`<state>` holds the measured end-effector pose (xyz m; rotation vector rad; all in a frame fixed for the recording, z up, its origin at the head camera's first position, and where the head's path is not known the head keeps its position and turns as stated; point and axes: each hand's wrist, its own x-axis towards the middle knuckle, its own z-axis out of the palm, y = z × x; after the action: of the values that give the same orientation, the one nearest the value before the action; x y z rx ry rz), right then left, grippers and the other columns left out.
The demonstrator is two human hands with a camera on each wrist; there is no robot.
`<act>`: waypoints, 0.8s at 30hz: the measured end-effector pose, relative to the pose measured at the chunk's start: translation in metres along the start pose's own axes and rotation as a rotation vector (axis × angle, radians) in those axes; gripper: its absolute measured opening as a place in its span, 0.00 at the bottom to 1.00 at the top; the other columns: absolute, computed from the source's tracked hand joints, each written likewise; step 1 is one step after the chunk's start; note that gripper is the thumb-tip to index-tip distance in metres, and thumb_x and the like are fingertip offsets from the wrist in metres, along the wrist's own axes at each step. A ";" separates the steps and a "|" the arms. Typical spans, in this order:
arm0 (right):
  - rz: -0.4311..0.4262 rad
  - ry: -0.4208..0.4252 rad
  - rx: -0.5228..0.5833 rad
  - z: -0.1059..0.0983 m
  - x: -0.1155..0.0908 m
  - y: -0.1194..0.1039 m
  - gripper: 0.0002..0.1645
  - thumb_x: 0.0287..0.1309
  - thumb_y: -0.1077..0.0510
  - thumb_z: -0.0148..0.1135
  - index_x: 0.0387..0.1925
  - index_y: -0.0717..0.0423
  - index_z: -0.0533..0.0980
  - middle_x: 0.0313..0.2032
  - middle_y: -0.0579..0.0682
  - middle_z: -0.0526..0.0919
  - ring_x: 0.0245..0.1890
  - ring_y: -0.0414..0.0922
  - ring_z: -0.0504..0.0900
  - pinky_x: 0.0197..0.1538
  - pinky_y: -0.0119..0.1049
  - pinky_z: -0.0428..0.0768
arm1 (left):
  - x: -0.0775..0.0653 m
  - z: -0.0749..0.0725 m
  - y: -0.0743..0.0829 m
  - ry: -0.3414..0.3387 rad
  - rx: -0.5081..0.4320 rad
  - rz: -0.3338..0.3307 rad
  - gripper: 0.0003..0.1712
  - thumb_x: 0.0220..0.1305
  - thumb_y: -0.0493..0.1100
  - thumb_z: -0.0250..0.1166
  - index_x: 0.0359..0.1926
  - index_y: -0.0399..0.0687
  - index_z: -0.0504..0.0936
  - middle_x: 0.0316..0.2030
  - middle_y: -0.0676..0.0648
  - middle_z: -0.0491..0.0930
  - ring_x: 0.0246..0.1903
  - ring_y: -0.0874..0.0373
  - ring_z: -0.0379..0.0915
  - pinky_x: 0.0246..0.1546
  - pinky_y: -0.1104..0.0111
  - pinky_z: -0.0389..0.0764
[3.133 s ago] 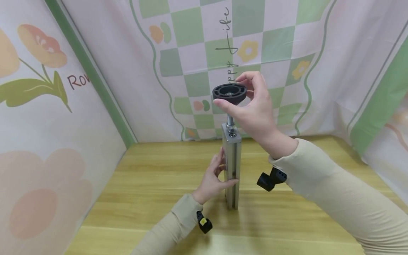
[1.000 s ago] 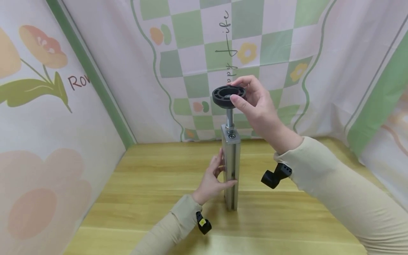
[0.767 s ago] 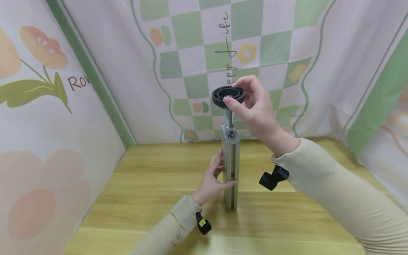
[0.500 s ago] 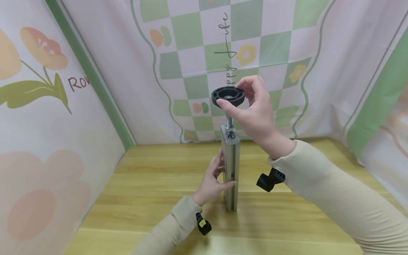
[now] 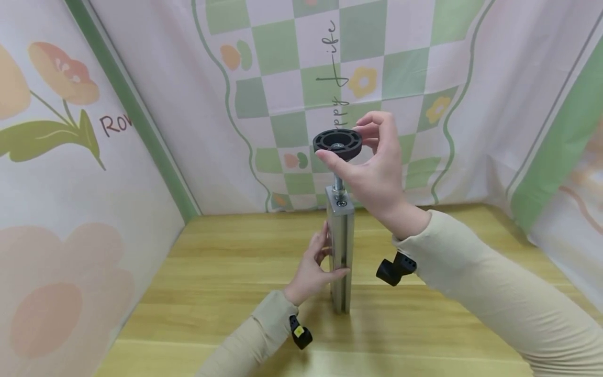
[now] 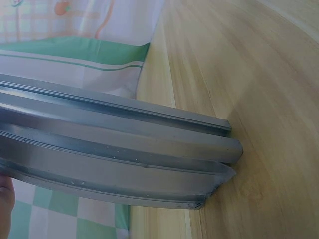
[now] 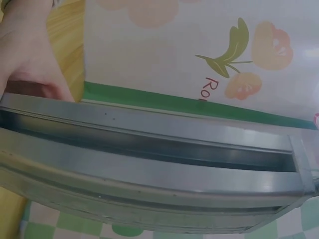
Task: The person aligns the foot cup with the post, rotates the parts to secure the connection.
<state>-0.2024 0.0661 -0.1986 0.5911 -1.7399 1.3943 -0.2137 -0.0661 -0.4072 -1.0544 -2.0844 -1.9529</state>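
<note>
An aluminium profile (image 5: 341,246) stands upright on the table, with a metal end plate (image 5: 341,204) on top. From the plate rises a threaded rod (image 5: 338,184) bearing a round black leveling foot (image 5: 322,143). My left hand (image 5: 308,272) grips the profile low down, thumb on its near side. My right hand (image 5: 379,170) holds the foot's rim, thumb along the near edge and fingers curved behind the right side. In the left wrist view the slotted profile (image 6: 124,149) meets the tabletop. The right wrist view has the profile (image 7: 149,169) and part of the left hand (image 7: 30,50).
The wooden table (image 5: 226,262) spreads around the profile. Behind it hangs a checked curtain (image 5: 282,94), and a flowered curtain (image 5: 61,188) closes off the left. A black wrist camera (image 5: 395,268) sticks out below the right sleeve.
My right thumb has swept left along the foot's near rim, and the right wrist has shifted slightly left and down since a second ago. The left hand keeps its hold on the upright profile.
</note>
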 end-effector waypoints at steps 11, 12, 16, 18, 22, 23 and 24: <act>0.046 -0.220 0.354 -0.003 0.012 0.007 0.19 0.54 0.59 0.51 0.50 0.57 0.65 0.47 0.47 0.68 0.49 0.45 0.68 0.51 0.30 0.68 | -0.001 -0.001 -0.003 0.000 0.009 0.019 0.64 0.48 0.24 0.68 0.74 0.62 0.39 0.56 0.36 0.61 0.55 0.57 0.65 0.57 0.65 0.71; 0.086 -0.259 0.422 -0.003 0.015 0.007 0.19 0.55 0.59 0.48 0.50 0.57 0.65 0.48 0.48 0.69 0.48 0.45 0.70 0.51 0.30 0.70 | -0.001 -0.001 -0.003 -0.001 0.010 0.024 0.64 0.48 0.25 0.68 0.74 0.66 0.39 0.56 0.36 0.61 0.55 0.57 0.65 0.57 0.64 0.71; 0.226 -0.437 0.674 -0.008 0.025 0.013 0.20 0.58 0.60 0.43 0.53 0.54 0.67 0.50 0.52 0.74 0.44 0.42 0.77 0.50 0.31 0.74 | 0.000 0.000 0.000 0.001 0.012 0.034 0.66 0.49 0.25 0.68 0.71 0.81 0.40 0.55 0.35 0.61 0.55 0.56 0.65 0.57 0.63 0.71; 0.258 -0.523 0.767 -0.010 0.028 0.018 0.21 0.59 0.59 0.43 0.55 0.53 0.68 0.52 0.52 0.75 0.45 0.43 0.78 0.52 0.32 0.74 | 0.000 0.000 0.001 0.001 0.012 0.031 0.65 0.49 0.25 0.68 0.70 0.82 0.40 0.54 0.35 0.61 0.55 0.56 0.65 0.57 0.64 0.71; 0.290 -0.636 0.917 -0.013 0.028 0.026 0.22 0.58 0.58 0.46 0.55 0.52 0.70 0.55 0.55 0.74 0.57 0.49 0.71 0.59 0.33 0.69 | -0.001 0.000 0.001 -0.001 0.015 0.026 0.66 0.49 0.25 0.68 0.71 0.81 0.40 0.54 0.35 0.61 0.56 0.56 0.65 0.58 0.65 0.71; 0.294 -0.651 0.943 -0.013 0.028 0.028 0.22 0.58 0.58 0.46 0.55 0.52 0.70 0.56 0.55 0.74 0.58 0.50 0.69 0.60 0.34 0.68 | -0.001 0.000 0.001 -0.002 0.016 0.026 0.66 0.49 0.24 0.68 0.71 0.81 0.40 0.54 0.35 0.61 0.56 0.56 0.65 0.58 0.64 0.71; 0.297 -0.664 0.964 -0.014 0.028 0.029 0.23 0.57 0.58 0.46 0.55 0.53 0.70 0.56 0.56 0.73 0.60 0.51 0.67 0.61 0.34 0.67 | -0.001 0.000 0.000 -0.002 0.017 0.028 0.66 0.48 0.24 0.68 0.71 0.81 0.40 0.54 0.35 0.61 0.56 0.56 0.65 0.58 0.64 0.71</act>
<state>-0.2366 0.0907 -0.1917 1.4842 -1.5616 2.4612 -0.2133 -0.0668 -0.4071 -1.0770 -2.0722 -1.9193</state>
